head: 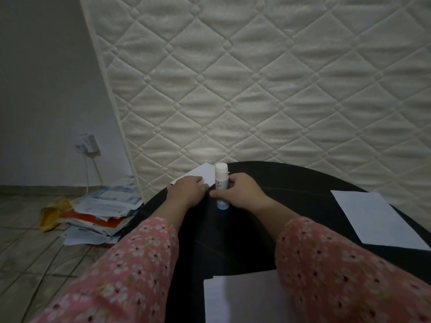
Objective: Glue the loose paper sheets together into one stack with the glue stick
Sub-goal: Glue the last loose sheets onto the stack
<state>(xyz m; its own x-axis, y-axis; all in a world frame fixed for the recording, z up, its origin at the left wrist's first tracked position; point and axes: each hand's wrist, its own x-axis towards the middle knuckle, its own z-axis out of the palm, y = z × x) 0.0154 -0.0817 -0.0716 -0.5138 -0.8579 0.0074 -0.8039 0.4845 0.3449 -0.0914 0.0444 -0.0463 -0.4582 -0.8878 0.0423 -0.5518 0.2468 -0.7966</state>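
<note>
While the right hand (242,192) grips it, the glue stick (221,185) stands upright.

Dim, grainy view; wide-angle bending at edges.

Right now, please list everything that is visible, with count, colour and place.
paper sheets: three, white, on the table at far left, right, near edge
glue stick: one, white, capped, table far side
table: one, black, round
mattress: one, white quilted, upright behind table
paper pile: one, mixed colours, floor left
charger: one, white, wall socket
left hand: on far sheet
right hand: grips glue stick
</note>
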